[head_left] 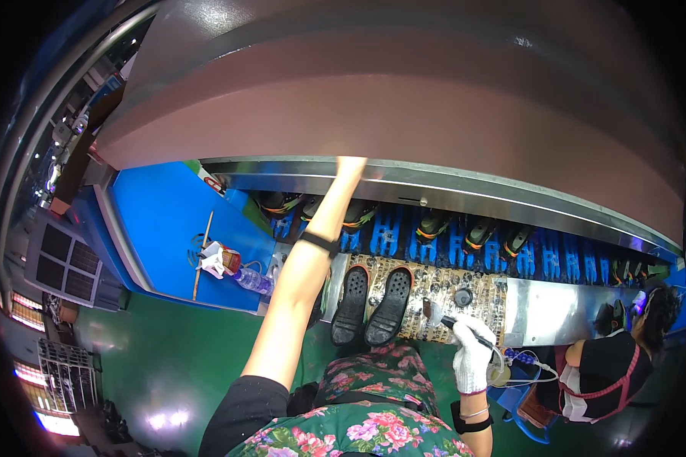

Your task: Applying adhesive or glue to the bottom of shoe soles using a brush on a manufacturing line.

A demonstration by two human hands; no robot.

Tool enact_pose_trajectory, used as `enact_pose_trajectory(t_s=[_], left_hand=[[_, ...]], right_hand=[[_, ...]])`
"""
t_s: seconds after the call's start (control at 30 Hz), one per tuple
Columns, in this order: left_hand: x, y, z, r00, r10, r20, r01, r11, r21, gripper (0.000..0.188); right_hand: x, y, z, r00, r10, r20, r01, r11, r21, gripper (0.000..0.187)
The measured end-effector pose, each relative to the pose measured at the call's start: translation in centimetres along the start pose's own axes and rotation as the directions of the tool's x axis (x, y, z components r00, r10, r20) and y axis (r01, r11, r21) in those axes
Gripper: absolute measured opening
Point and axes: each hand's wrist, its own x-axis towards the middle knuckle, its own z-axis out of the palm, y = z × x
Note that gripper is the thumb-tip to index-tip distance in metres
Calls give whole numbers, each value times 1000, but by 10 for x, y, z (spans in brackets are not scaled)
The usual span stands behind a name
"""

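Note:
My bare left arm reaches far forward, and my left hand [351, 165] is at the lower edge of the brown machine hood [389, 114]. Its fingers are hidden there and the hand is blurred. My right hand [472, 352], in a white knitted glove, is closed around the dark handle of a small brush [432, 311]. The brush head points left over a tape-covered ledge [484, 324]. Left of the brush lie two black shoe soles, one [351, 305] beside the other [389, 306], with holes in their far ends and orange at the edges.
A round black piece [463, 296] sits on the ledge. Behind it runs a row of blue racks [389, 228], some bearing shoes [433, 225]. A plastic bottle [253, 280] and a thin stick [203, 255] lie on the blue table [156, 228]. Another person [602, 373] sits at right.

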Motion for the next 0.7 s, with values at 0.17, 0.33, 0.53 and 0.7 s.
enact_pose_trajectory(t_s=[0.17,0.33,0.53,0.7], left_hand=[[28,-40,47,961,154,229,-274,625,731,55],[-11,-15,22,907,313,281,-413,784,463,46],[-158,56,-75,844,529,-87,-482,821,307,24],[-227,77,-113,979,139,-150,-113,979,172,37]], right_hand=[[3,2,-2,999,-35,-34,36,999,28,23],[-4,10,-20,1000,-22,-7,23,999,26,21],[-7,-20,-45,997,-5,-82,21,982,186,23],[-8,-49,-47,993,-114,-13,112,941,318,24]])
